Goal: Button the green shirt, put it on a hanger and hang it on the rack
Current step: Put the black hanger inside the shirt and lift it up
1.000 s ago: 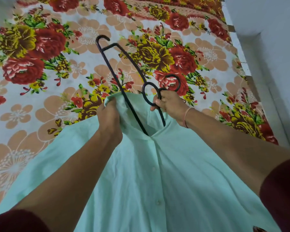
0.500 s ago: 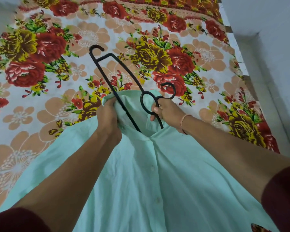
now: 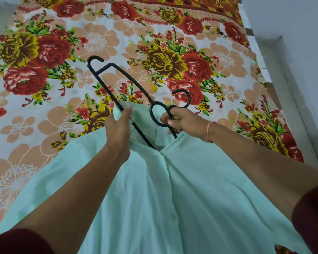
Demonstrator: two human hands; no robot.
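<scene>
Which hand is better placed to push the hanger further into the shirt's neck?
Right hand: its grip is on the hanger beside the hook. The left hand pinches the green shirt at its collar, holding the neck open.

Close head view down onto shirt (image 3: pixel 173 198)

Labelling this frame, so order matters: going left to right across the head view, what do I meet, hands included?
Hanger's curled end → left hand → right hand → wrist thread → wall
</scene>
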